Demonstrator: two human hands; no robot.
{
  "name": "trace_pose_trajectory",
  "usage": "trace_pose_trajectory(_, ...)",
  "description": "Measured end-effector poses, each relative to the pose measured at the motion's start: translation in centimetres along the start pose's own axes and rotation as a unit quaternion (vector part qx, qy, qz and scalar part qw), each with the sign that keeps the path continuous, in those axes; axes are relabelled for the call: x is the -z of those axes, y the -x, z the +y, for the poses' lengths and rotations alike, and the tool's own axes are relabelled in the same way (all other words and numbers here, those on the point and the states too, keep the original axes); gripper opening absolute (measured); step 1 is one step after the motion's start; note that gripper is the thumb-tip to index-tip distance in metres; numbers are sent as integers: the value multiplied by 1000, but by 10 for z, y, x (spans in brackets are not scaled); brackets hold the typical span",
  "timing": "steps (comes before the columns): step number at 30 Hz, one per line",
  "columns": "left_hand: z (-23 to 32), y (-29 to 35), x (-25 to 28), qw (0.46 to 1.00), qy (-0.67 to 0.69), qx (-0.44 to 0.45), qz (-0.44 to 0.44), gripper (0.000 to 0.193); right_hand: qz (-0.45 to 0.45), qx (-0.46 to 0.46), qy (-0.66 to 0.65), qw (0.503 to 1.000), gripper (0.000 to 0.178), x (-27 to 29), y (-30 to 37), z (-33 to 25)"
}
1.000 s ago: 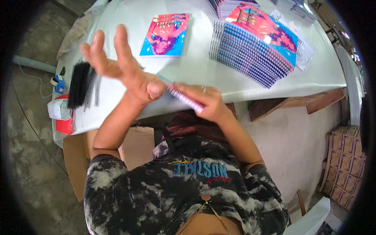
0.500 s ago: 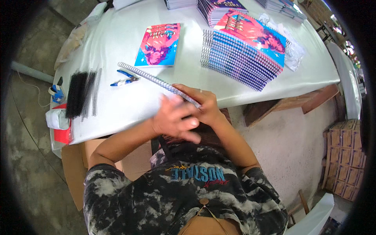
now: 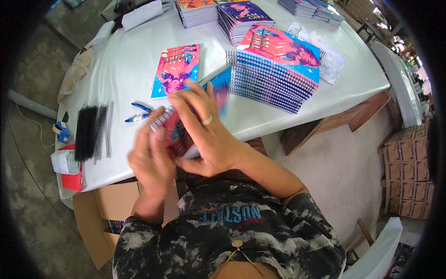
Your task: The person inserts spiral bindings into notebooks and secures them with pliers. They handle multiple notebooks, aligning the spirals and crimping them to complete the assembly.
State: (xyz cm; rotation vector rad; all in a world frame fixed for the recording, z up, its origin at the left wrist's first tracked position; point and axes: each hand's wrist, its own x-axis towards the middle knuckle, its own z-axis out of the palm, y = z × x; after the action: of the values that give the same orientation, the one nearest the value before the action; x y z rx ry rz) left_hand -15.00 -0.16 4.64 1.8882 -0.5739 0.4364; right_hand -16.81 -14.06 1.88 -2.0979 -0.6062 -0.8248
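A spiral notebook point(image 3: 176, 131) with a pink and blue cover is tilted in front of me, blurred by motion, its wire coil along the upper left edge. My right hand point(image 3: 204, 128), with a ring on one finger, grips it across the cover. At the coil's lower end, the fingers of my left hand point(image 3: 153, 156) close on the notebook's edge; the fingertips are partly smeared. Just beyond lie blue-handled pliers point(image 3: 141, 111) on the white-covered table point(image 3: 132, 69). Behind them is a small stack of pink and blue notebooks point(image 3: 175, 69).
A tall stack of coiled notebooks point(image 3: 274, 74) stands to the right, more notebook piles point(image 3: 244, 18) at the back. Black wire coils point(image 3: 88, 132) lie at left, near a blue tape dispenser point(image 3: 62, 132). Below the table edge is an open cardboard box point(image 3: 116, 202); stacked cartons point(image 3: 406, 172) stand far right.
The notebook has turned from edge-on to showing its cover. My left hand, earlier open and blurred beside it, has moved left onto the coil end; my right hand has shifted over the cover.
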Motion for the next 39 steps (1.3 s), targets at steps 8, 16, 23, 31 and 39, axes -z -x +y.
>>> trace_pose_trajectory(8, -47, -62, -1, 921, 291, 195, -172, 16, -85, -304, -248, 916, 25, 26, -42, 47)
trace_pose_trajectory(16, -39, -87, -3, 912, 286, 117, -269, 8, -2, -307, -245, 919, 25, 29, -44, 35)
trace_pose_trajectory(23, -22, -111, -7, 980, 33, -78, -180, 39, 185, -239, -130, 944, 22, 44, -37, 35)
trace_pose_trajectory(31, 25, -142, -134, 927, 361, -27, -98, 55, 586, -97, -108, 797, 38, 142, -23, 67)
trace_pose_trajectory(39, -27, -177, -200, 957, -178, -83, -212, 35, 494, -245, 314, 773, 34, 127, 63, 125)
